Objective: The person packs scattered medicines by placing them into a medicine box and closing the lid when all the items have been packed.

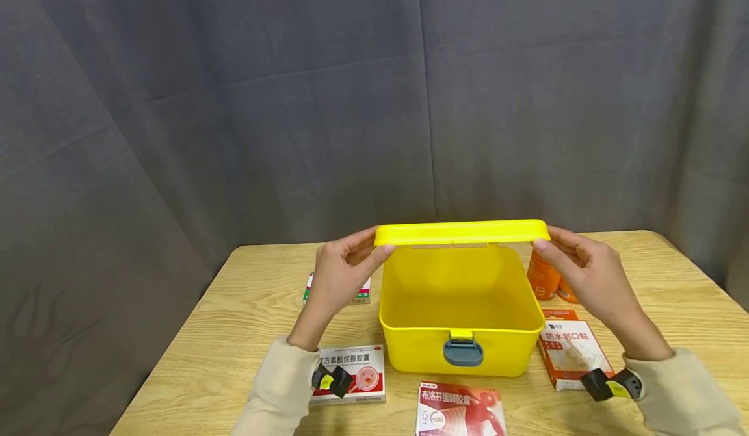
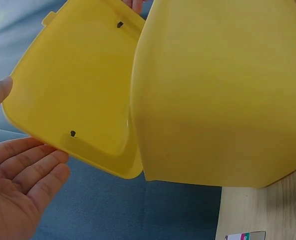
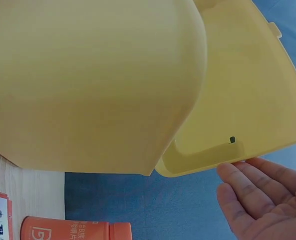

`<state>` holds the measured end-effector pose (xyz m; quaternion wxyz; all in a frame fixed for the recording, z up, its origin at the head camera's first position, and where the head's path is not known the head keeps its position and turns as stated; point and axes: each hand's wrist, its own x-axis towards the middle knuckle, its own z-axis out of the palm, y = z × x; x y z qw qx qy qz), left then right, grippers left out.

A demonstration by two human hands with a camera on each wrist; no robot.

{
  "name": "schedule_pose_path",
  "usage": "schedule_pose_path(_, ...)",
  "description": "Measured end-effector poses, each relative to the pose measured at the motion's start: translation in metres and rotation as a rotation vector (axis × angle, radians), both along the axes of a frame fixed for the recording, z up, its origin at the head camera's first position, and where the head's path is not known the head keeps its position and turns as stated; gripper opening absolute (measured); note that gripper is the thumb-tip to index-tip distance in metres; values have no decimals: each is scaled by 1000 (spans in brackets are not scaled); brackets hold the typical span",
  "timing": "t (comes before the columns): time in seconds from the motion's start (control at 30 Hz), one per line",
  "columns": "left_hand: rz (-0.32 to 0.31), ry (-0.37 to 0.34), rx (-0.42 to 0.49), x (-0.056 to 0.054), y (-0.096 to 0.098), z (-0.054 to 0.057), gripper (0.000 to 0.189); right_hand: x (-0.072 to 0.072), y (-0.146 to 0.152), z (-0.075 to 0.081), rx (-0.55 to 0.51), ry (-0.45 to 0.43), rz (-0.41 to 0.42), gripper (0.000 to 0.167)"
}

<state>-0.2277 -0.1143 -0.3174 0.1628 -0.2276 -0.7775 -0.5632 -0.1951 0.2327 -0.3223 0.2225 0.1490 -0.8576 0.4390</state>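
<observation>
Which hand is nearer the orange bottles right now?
Right. The right hand touches the lid's right end, close to the orange bottles; the left hand is at the lid's opposite end, across the yellow box.

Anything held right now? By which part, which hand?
Yes, the raised lid of the yellow box: left hand at its left front corner, right hand at its right front corner.

Pale wood-grain table [image 1: 205,332] beneath a yellow box [image 1: 409,351], four printed cartons [image 1: 576,351] and two orange containers [image 1: 541,277].
</observation>
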Motion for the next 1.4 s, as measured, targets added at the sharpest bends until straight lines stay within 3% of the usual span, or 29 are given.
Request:
schedule_pose_path(0.3,-30,25,0,-3,0,4,47,-2,1,6,34,-27,-30,45)
schedule_pose_path(0.7,7,29,21,-7,1,9,46,-3,0,11,20,-106,-38,51)
schedule_pose_path(0.83,44,9,14,-7,2,11,46,-5,-2,10,-4,-124,-56,49)
schedule_pose_path(1.03,111,-9,-11,-9,6,14,42,-9,-4,11,-29,-115,-45,47)
schedule_pose_path(1.4,102,27,13,-11,5,15,49,-15,-4,9,-62,-85,-65,44)
